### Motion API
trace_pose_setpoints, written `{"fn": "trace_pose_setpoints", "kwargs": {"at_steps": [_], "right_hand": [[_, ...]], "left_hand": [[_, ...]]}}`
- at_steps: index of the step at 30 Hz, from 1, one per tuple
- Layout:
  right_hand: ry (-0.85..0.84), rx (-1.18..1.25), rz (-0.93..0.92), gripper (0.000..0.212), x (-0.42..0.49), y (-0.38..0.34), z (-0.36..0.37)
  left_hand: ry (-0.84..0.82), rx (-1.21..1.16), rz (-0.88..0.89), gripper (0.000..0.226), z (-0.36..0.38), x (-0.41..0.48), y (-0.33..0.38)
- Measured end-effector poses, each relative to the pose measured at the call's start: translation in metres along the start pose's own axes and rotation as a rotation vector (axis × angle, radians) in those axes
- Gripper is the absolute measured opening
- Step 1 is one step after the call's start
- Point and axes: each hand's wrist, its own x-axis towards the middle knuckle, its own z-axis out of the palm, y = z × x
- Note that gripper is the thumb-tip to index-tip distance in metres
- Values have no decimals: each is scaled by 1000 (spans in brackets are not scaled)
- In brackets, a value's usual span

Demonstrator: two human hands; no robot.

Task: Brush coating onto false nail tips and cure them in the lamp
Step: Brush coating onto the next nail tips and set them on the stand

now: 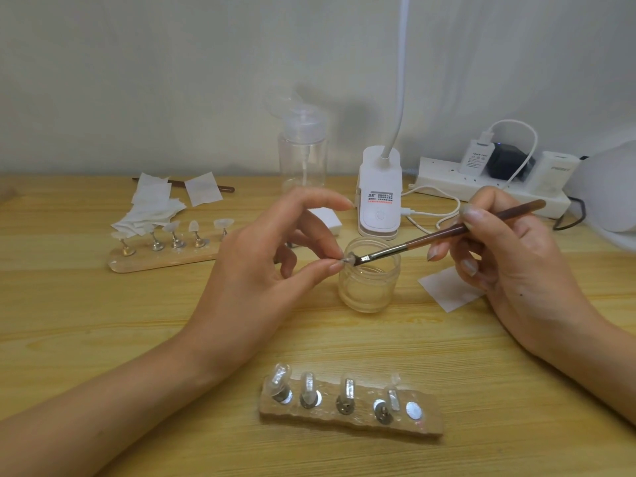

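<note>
Two pinches: left hand [261, 259] on nail tip [349, 259], right hand [512, 259] on brush [447, 233]; lamp label [378, 197] blurred.

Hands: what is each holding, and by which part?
Left hand pinches a nail tip by its small stand, between thumb and a finger; right hand grips the brush at mid-handle.

Two holder blocks [165, 261] [344, 426] (five stands [156, 243] on the far one), one jar [370, 287], one pump bottle [302, 160].
</note>
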Motion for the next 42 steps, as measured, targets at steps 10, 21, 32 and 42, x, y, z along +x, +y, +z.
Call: {"fn": "trace_pose_setpoints", "kwargs": {"at_steps": [10,21,32,42], "right_hand": [[59,-18,11,26,1,3,-2],[254,176,-62,31,6,2,-16],[36,38,-261,18,-1,-2,-16],[135,251,-85,12,3,-2,-18]], "left_hand": [[3,0,-8,43,0,-1,0],[3,8,-22,45,0,-2,-1],[2,11,-14,43,0,-2,-2],[-1,-17,-30,46,0,-1,-3]]}}
